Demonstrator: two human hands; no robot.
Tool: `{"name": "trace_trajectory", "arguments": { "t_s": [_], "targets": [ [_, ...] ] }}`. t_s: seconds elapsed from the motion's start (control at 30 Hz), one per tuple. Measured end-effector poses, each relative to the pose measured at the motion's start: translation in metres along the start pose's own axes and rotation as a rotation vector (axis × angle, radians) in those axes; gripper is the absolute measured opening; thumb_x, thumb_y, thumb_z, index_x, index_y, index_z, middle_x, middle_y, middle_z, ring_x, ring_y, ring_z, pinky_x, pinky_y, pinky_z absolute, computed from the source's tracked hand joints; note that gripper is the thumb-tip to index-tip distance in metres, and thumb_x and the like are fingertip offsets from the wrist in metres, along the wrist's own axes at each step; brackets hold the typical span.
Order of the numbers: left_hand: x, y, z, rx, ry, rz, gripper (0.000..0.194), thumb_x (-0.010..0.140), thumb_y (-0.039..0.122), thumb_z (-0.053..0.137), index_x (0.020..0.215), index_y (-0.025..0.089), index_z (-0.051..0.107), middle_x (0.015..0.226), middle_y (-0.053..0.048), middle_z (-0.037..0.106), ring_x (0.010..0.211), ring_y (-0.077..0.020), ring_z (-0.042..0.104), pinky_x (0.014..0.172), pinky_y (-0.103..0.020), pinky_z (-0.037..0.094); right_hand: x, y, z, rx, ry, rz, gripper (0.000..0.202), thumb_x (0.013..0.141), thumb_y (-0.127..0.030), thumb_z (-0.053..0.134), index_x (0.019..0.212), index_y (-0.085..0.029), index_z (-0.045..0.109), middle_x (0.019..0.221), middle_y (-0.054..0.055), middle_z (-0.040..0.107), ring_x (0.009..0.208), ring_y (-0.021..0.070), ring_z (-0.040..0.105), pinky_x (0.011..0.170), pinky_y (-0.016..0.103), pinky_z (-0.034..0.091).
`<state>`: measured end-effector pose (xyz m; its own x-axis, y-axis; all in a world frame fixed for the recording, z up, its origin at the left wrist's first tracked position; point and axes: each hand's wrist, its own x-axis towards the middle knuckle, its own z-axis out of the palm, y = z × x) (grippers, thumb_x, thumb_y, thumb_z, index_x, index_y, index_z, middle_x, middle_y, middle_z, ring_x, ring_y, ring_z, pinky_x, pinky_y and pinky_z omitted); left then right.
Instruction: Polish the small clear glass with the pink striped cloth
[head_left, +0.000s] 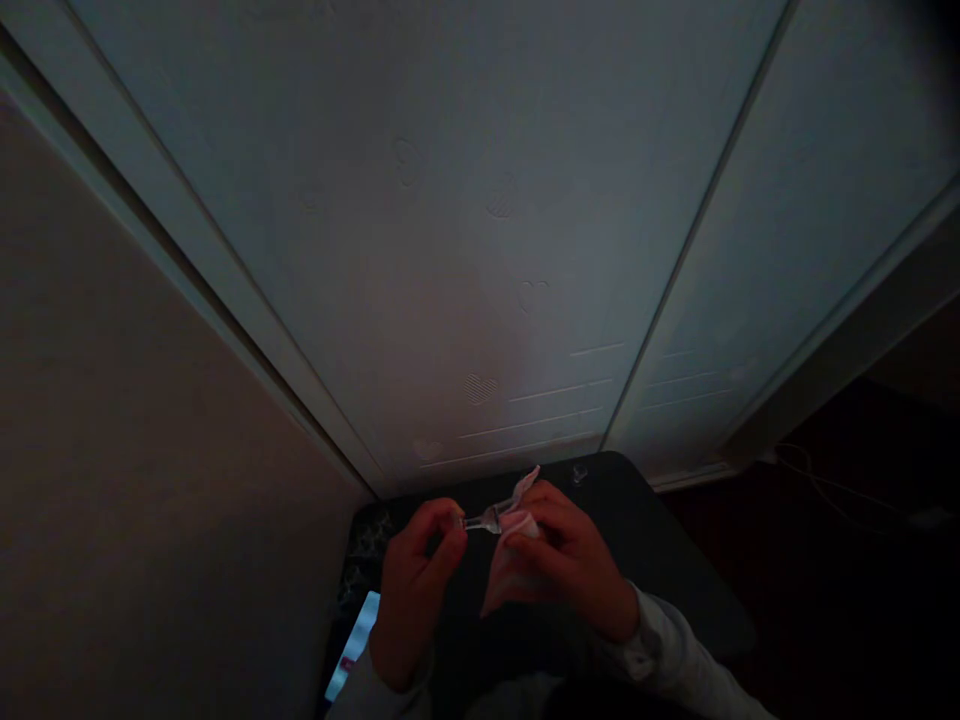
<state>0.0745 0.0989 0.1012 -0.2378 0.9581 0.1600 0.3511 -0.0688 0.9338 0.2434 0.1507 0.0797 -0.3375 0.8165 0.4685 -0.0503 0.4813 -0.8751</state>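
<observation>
A small clear fork-like piece [487, 520] stretches between my two hands above a dark surface. My left hand [421, 570] pinches its left end between thumb and fingertips. Around its right end, my right hand [574, 560] holds a pink and white cloth or tissue [510, 570]. One corner of the cloth sticks up above the fingers, and the rest hangs down below them. The picture is dim, so the piece's exact shape is hard to make out.
The dark table [637, 510] stands against pale panels [450, 270] with embossed hearts. A small clear object [579, 474] lies near its back edge. A lit screen [352, 645] is at lower left, clear items [369, 535] behind it. A white cable [832, 490] runs at right.
</observation>
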Motion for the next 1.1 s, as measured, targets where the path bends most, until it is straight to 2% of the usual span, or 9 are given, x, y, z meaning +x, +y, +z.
{"name": "trace_trajectory", "arguments": {
  "t_s": [0.17,0.37,0.53,0.73,0.83,0.9,0.97,1.0,1.1],
  "targets": [
    [0.000,0.006,0.001,0.006,-0.056,-0.010,0.022,0.081,0.034,0.047,0.066,0.019,0.052,0.060,0.003,0.049,0.058,-0.0134,0.046,0.055,-0.023,0.036,-0.001,0.000,0.000,-0.031,-0.016,-0.055,0.019,0.082,-0.036,0.060,0.083,-0.021,0.071,0.074,0.004,0.059,0.070,0.0166,0.056,0.062,0.028,0.046],
    [0.000,0.001,0.005,0.002,-0.099,-0.043,0.039,0.086,0.045,0.035,0.056,0.021,0.042,0.054,0.004,0.044,0.054,-0.0135,0.043,0.054,-0.025,0.034,-0.008,0.001,0.002,-0.103,-0.041,-0.109,0.014,0.084,-0.029,0.058,0.084,-0.021,0.070,0.077,0.004,0.061,0.073,0.0169,0.057,0.064,0.028,0.047],
    [-0.002,-0.008,0.008,-0.023,-0.111,-0.054,0.043,0.088,0.045,0.032,0.053,0.021,0.041,0.051,0.004,0.042,0.049,-0.0123,0.041,0.052,-0.025,0.033,-0.013,0.001,0.002,-0.162,-0.043,-0.198,0.017,0.087,-0.024,0.053,0.092,-0.023,0.069,0.080,0.005,0.062,0.076,0.0171,0.058,0.066,0.030,0.049],
    [-0.003,-0.016,0.012,-0.050,-0.111,-0.134,0.052,0.089,0.050,0.030,0.047,0.021,0.039,0.045,0.005,0.039,0.044,-0.0112,0.039,0.052,-0.025,0.033,-0.015,-0.001,-0.002,-0.248,-0.028,-0.324,0.015,0.086,-0.025,0.056,0.092,-0.023,0.069,0.078,0.005,0.060,0.076,0.0170,0.056,0.066,0.030,0.049],
    [-0.002,-0.012,0.015,-0.023,-0.120,-0.186,0.059,0.087,0.057,0.028,0.041,0.022,0.036,0.040,0.005,0.035,0.041,-0.0110,0.037,0.051,-0.026,0.033,-0.018,-0.001,-0.003,-0.259,-0.030,-0.321,0.015,0.085,-0.026,0.056,0.093,-0.023,0.069,0.077,0.005,0.060,0.075,0.0174,0.056,0.066,0.031,0.049],
    [-0.003,-0.006,0.018,-0.014,-0.111,-0.186,0.062,0.085,0.061,0.026,0.040,0.021,0.041,0.038,0.005,0.036,0.040,-0.0114,0.038,0.050,-0.026,0.033,-0.020,0.000,-0.003,-0.208,-0.024,-0.255,0.016,0.085,-0.023,0.055,0.092,-0.023,0.069,0.080,0.005,0.061,0.076,0.0174,0.057,0.067,0.030,0.048],
    [-0.005,0.001,0.020,-0.046,-0.049,-0.156,0.060,0.084,0.062,0.028,0.052,0.019,0.055,0.040,0.004,0.042,0.043,-0.0128,0.043,0.050,-0.026,0.036,-0.021,0.001,-0.003,-0.144,-0.002,-0.150,0.013,0.084,-0.022,0.056,0.087,-0.022,0.069,0.080,0.005,0.062,0.077,0.0173,0.057,0.067,0.029,0.047],
    [-0.007,0.003,0.021,-0.070,-0.008,-0.134,0.056,0.084,0.060,0.032,0.067,0.017,0.062,0.045,0.003,0.047,0.048,-0.0137,0.047,0.053,-0.026,0.039,-0.021,0.001,-0.003,-0.116,0.016,-0.094,0.012,0.083,-0.022,0.057,0.083,-0.021,0.069,0.079,0.004,0.062,0.077,0.0174,0.057,0.068,0.029,0.047],
    [-0.012,0.004,0.019,-0.138,0.009,-0.077,0.041,0.082,0.047,0.049,0.108,0.017,0.060,0.066,0.001,0.061,0.064,-0.0149,0.057,0.063,-0.025,0.045,-0.021,0.003,-0.003,-0.039,0.079,0.046,0.011,0.080,-0.026,0.060,0.072,-0.021,0.067,0.076,0.003,0.061,0.079,0.0180,0.057,0.071,0.029,0.044]
  ]
}}
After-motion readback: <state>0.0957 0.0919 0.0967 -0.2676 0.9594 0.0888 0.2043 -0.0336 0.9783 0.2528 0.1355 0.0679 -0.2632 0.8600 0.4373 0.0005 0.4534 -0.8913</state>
